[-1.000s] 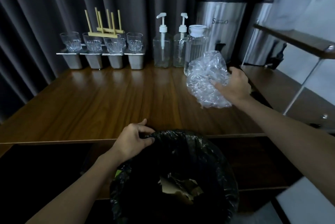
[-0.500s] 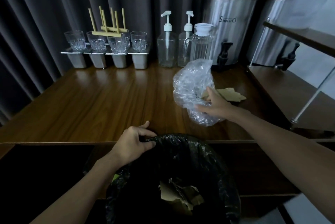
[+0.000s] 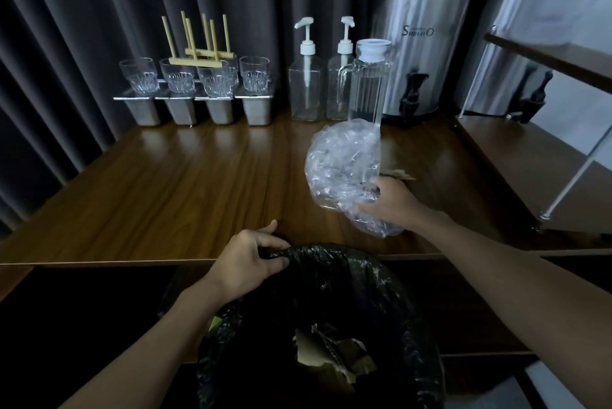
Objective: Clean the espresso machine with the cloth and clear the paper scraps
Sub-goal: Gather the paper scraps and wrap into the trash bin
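Observation:
My right hand (image 3: 392, 205) grips a crumpled clear plastic wrap (image 3: 342, 166) just above the wooden counter (image 3: 185, 186), near its front edge. A brown paper scrap (image 3: 395, 173) lies on the counter behind that hand, mostly hidden by the plastic. My left hand (image 3: 253, 258) pinches the rim of a black bin bag (image 3: 351, 279) held below the counter's front edge. Torn brown paper scraps (image 3: 334, 352) lie inside the bag. No cloth or espresso machine is in view.
Along the back stand several glasses (image 3: 139, 75) on steel containers (image 3: 183, 110), wooden racks (image 3: 198, 51), two pump bottles (image 3: 306, 90), a glass pitcher (image 3: 367, 87) and two steel dispensers (image 3: 419, 41). A shelf unit (image 3: 546, 54) rises on the right.
My right hand has carried the plastic wrap back from beside the pitcher toward me and downward, nearer the bag. The left hand has stayed on the bag's rim.

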